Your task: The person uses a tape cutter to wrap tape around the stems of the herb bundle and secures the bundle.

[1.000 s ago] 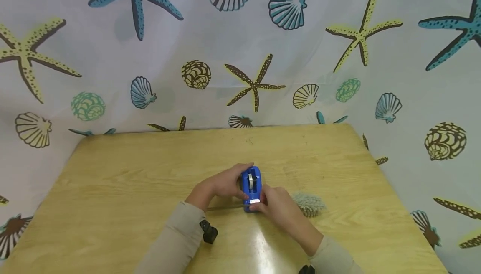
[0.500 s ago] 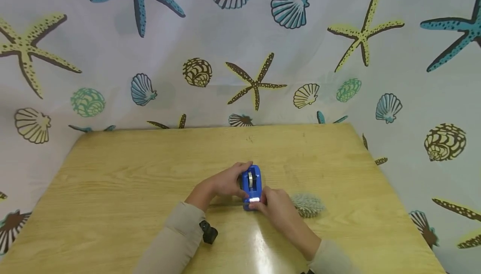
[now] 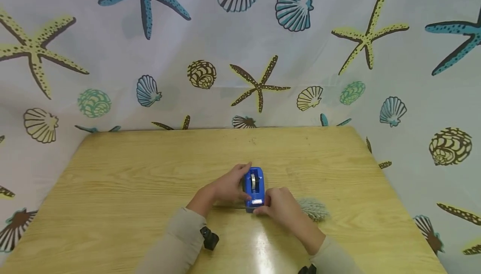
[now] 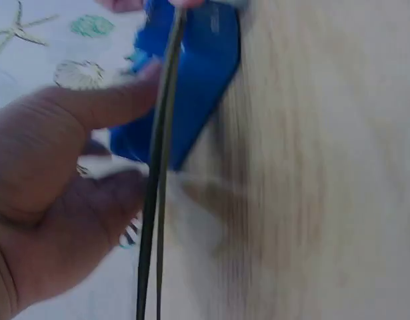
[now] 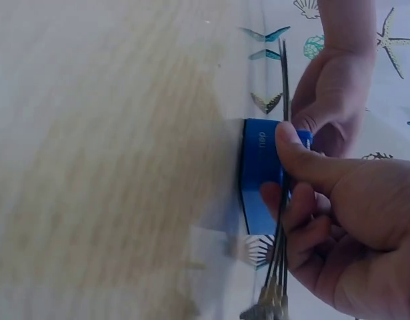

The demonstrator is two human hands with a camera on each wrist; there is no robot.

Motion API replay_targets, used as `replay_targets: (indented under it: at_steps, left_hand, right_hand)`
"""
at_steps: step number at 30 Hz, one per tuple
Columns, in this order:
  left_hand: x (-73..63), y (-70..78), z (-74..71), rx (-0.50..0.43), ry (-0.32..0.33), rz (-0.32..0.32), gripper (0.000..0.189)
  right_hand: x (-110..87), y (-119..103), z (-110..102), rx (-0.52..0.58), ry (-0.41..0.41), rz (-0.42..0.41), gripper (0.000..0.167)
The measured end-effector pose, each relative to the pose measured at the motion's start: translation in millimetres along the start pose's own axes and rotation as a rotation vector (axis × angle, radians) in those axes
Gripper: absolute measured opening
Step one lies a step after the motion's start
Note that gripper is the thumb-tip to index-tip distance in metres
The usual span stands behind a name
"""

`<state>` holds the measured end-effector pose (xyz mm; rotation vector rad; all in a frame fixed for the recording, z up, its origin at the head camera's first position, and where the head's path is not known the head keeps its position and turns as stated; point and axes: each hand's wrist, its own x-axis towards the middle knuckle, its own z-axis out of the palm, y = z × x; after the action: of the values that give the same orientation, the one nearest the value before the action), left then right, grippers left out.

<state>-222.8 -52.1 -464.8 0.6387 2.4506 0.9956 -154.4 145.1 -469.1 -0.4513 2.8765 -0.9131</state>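
A blue tape dispenser (image 3: 249, 188) with a small roll of tape in it stands on the table, its cutter end towards me. My left hand (image 3: 228, 185) grips it along the left side, thumb near the front and a finger at the back. At the front right corner, my right hand (image 3: 284, 211) pinches a bundle of thin dark stems (image 5: 285, 87) between thumb and fingers. These stems cross the dispenser's front and reach left under my left wrist. Beyond the right hand shows their pale green bristly head (image 3: 315, 209), partly hidden by that hand.
The wood-patterned table (image 3: 150, 169) extends widely on both sides of the hands. A white cloth (image 3: 210, 27) printed with starfish and shells hangs behind and beside it. Black wrist cameras (image 3: 209, 238) sit at both sleeves.
The head view has shifted slightly. My right thumb and the stems sit a little closer to me against the dispenser's front; the left hand keeps its hold.
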Motion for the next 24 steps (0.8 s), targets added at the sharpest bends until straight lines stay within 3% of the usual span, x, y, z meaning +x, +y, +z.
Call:
replay_targets:
  at_steps: [4, 7, 10, 13, 18, 24]
  left_hand:
    - [-25.3, 9.8, 16.4, 0.053, 0.134, -0.094, 0.093]
    - [-44.7, 18.5, 26.0, 0.066, 0.192, -0.117, 0.069]
    - [-57.3, 22.7, 33.1, 0.073, 0.189, -0.093, 0.037]
    - [-64.4, 23.7, 37.8, 0.069, 0.167, -0.064, 0.020]
    - [-67.1, 22.7, 44.9, 0.003, 0.137, -0.006, 0.014]
    - [-66.7, 23.1, 55.4, -0.030, 0.136, -0.017, 0.013]
  right_hand:
    - [-5.2, 1.2, -5.9, 0.014, -0.056, -0.021, 0.031]
    - [-6.3, 0.9, -9.4, 0.010, -0.087, -0.036, 0.027]
    - [-6.8, 0.7, -11.7, 0.015, -0.107, -0.050, 0.023]
    - [-8.8, 0.0, -14.3, 0.045, -0.136, -0.043, 0.019]
    - [-13.7, -3.1, -17.5, 0.084, -0.170, -0.044, 0.013]
    - [-20.8, -6.1, -18.2, 0.085, -0.186, -0.066, 0.009]
